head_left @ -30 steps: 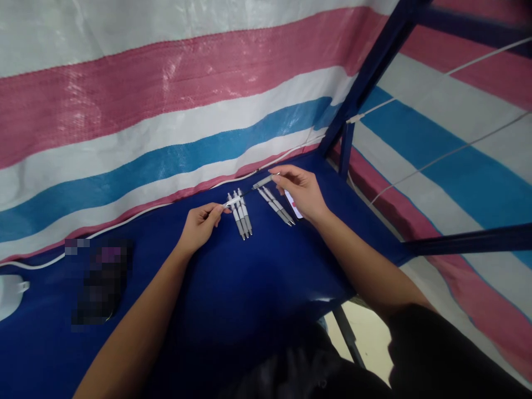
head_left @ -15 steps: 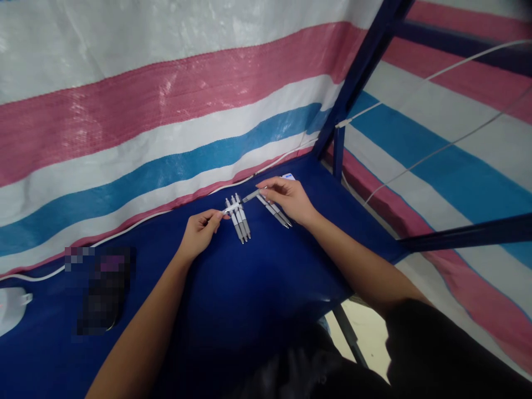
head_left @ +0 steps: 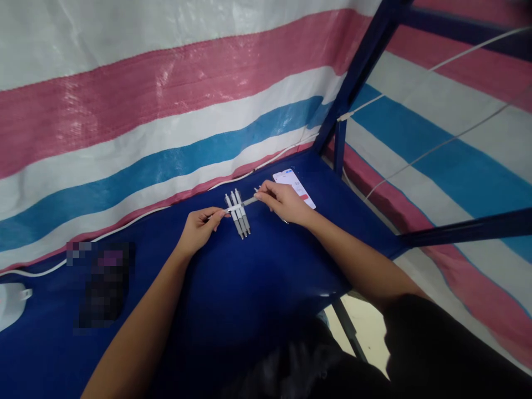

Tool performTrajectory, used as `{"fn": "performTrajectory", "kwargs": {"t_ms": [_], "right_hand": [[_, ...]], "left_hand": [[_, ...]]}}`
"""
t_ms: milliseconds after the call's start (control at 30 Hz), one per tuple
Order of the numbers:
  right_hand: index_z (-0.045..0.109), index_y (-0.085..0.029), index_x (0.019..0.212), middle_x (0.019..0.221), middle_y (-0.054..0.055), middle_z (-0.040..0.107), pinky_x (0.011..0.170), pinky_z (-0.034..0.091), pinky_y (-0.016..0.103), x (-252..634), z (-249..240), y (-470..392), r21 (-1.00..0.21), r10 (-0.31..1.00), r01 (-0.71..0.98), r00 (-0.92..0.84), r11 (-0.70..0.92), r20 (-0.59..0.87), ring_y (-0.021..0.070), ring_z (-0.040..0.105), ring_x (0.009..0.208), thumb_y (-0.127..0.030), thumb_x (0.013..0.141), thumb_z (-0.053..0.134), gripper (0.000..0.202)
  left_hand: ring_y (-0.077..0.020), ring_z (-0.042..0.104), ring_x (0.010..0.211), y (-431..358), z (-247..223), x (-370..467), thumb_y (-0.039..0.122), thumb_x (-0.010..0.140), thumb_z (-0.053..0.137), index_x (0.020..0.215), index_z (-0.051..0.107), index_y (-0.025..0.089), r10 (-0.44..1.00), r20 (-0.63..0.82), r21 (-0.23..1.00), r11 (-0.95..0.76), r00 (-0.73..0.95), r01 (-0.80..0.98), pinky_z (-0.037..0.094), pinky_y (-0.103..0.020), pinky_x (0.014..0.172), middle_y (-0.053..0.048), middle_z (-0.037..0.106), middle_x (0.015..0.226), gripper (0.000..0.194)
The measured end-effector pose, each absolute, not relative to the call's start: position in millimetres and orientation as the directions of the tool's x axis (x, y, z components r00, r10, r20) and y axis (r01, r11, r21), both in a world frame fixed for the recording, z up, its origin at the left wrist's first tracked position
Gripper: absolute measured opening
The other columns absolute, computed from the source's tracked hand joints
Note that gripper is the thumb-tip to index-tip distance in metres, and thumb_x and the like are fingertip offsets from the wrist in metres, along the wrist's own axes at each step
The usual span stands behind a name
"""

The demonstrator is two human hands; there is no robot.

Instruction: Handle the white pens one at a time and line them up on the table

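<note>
A white and grey pen [head_left: 250, 201] lies crosswise in the air over the table. My left hand [head_left: 201, 225] pinches its white end between thumb and fingers. The grey end is in the closed fingertips of my right hand [head_left: 286, 203]. Whether the white and grey parts are joined, I cannot tell. Beneath it, three similar pens [head_left: 241, 223] rest side by side on the blue table [head_left: 249, 277], grey tips toward me. More pens [head_left: 257, 189] lie under my right hand, mostly hidden by it.
A phone [head_left: 296, 185] with a lit screen lies beyond my right hand. To the left are a blurred dark object [head_left: 106, 288] and a white device [head_left: 12, 305]. A white cable [head_left: 141, 220] runs along the back edge by the striped sheet [head_left: 166, 127]. Dark metal posts [head_left: 341, 111] stand at right.
My right hand has come slightly lower, and more of the phone now shows behind it. The pens beneath that hand are now mostly covered. My left hand keeps its hold.
</note>
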State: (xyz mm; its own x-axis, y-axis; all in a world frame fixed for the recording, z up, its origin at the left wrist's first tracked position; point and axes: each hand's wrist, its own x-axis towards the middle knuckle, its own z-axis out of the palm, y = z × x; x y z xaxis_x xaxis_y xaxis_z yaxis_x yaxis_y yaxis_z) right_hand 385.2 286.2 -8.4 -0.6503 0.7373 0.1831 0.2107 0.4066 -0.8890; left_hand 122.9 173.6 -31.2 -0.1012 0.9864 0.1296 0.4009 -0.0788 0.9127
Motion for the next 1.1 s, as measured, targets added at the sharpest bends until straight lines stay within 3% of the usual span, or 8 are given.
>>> {"fn": "performTrajectory", "kwargs": {"t_ms": [133,300,467,600,733,867,1000,1100], "right_hand": [[0.048,-0.024,0.075,0.068,0.000,0.055,0.072,0.039,0.034,381.4,-6.1,279.8,-0.820,0.710,0.297,-0.682,0.488,0.176,0.0162,0.053,0.069,-0.055,0.110,0.044,0.048],[0.049,-0.023,0.065,0.058,0.000,0.054,0.067,0.040,0.033,381.5,-3.0,274.1,-0.897,0.741,0.354,-0.670,0.266,-0.045,0.0141,0.052,0.057,-0.062,0.112,0.042,0.061],[0.064,-0.023,0.097,0.078,-0.001,0.066,0.071,0.041,0.031,387.2,1.3,277.8,-0.867,0.688,0.231,-0.708,0.441,0.160,0.0155,0.056,0.069,-0.059,0.103,0.065,0.037],[0.057,-0.022,0.076,0.070,0.001,0.061,0.075,0.040,0.033,386.8,-1.3,280.2,-0.800,0.692,0.359,-0.715,0.481,0.095,0.0170,0.057,0.070,-0.054,0.114,0.044,0.051],[0.065,-0.021,0.091,0.075,0.000,0.066,0.073,0.041,0.031,385.1,-2.6,279.4,-0.826,0.681,0.327,-0.726,0.458,0.091,0.0167,0.060,0.070,-0.062,0.107,0.058,0.045],[0.063,-0.021,0.075,0.062,0.000,0.061,0.074,0.042,0.032,384.5,-3.3,278.7,-0.832,0.695,0.379,-0.719,0.406,0.011,0.0161,0.059,0.063,-0.061,0.112,0.047,0.057],[0.068,-0.021,0.096,0.075,-0.001,0.068,0.074,0.042,0.031,385.4,-4.7,279.5,-0.826,0.653,0.308,-0.751,0.472,0.093,0.0159,0.060,0.069,-0.054,0.105,0.066,0.034],[0.065,-0.021,0.083,0.068,-0.001,0.065,0.077,0.043,0.031,385.4,-5.1,279.6,-0.806,0.625,0.340,-0.780,0.484,0.046,0.0157,0.061,0.069,-0.050,0.113,0.053,0.043]], "left_hand": [[-0.0093,0.043,0.049,173.1,-31.4,123.5,0.047,0.091,0.077,0.088,0.088,0.017,0.981,0.120,0.929,-0.058,-0.151,0.364,0.031,-0.022,0.048,0.002,0.055,0.053,0.033],[-0.0092,0.043,0.047,172.6,-32.9,127.2,0.043,0.084,0.083,0.087,0.086,0.017,0.965,0.116,0.938,-0.029,-0.236,0.345,0.030,-0.022,0.046,0.001,0.060,0.053,0.027],[-0.0090,0.042,0.046,173.2,-30.5,128.4,0.042,0.083,0.083,0.085,0.086,0.017,0.957,0.111,0.949,-0.023,-0.266,0.313,0.030,-0.021,0.045,0.001,0.062,0.053,0.026],[-0.0100,0.047,0.048,173.4,-28.9,128.8,0.041,0.082,0.084,0.085,0.087,0.017,0.969,0.104,0.947,-0.027,-0.223,0.321,0.033,-0.021,0.047,0.000,0.064,0.053,0.025],[-0.0101,0.048,0.048,173.8,-29.2,128.9,0.041,0.082,0.084,0.086,0.087,0.017,0.970,0.100,0.942,-0.021,-0.220,0.334,0.034,-0.021,0.047,0.000,0.065,0.054,0.024],[-0.0100,0.050,0.048,173.8,-29.4,129.2,0.040,0.084,0.083,0.086,0.087,0.017,0.980,0.095,0.937,-0.029,-0.174,0.349,0.035,-0.021,0.048,0.000,0.066,0.054,0.023],[-0.0102,0.051,0.048,173.3,-29.7,129.0,0.040,0.084,0.084,0.087,0.087,0.018,0.979,0.093,0.936,-0.024,-0.180,0.350,0.036,-0.021,0.048,-0.001,0.067,0.055,0.023],[-0.0108,0.053,0.049,172.8,-30.0,128.7,0.040,0.083,0.085,0.088,0.088,0.018,0.984,0.081,0.940,-0.023,-0.157,0.342,0.037,-0.021,0.049,-0.001,0.068,0.055,0.022]]}}
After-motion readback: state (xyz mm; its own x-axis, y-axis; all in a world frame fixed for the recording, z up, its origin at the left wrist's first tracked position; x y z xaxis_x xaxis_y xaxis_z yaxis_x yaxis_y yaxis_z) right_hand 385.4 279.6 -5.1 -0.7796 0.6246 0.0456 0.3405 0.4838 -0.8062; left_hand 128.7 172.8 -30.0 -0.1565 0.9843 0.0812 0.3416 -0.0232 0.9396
